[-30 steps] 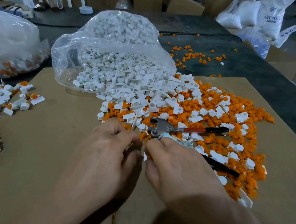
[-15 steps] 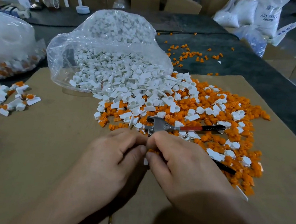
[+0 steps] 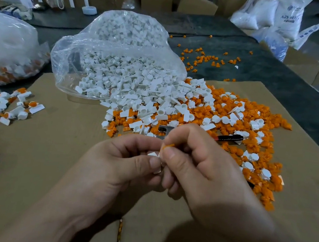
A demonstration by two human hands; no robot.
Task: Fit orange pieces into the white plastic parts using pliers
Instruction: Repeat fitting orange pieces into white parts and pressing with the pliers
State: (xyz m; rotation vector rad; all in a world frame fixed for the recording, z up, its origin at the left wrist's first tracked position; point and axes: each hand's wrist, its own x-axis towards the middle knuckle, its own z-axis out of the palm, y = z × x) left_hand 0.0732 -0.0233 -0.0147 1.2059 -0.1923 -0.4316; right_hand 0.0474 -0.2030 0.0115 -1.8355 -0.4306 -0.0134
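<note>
My left hand pinches a small white plastic part between thumb and fingers. My right hand pinches an orange piece right above that part, the two touching or nearly so. Behind my hands lie the pliers, red and black handled, on the mixed heap; their jaws peek out past my right fingers and a second handle is mostly hidden. Neither hand holds the pliers.
A heap of loose orange pieces and white parts spills from a clear bag onto brown cardboard. Assembled white-and-orange parts lie at the left edge. Another filled bag sits far left.
Both hands lifted off the heap toward me with the pieces; the orange piece now shows in my right fingers above the white part. The pliers stayed on the pile.
</note>
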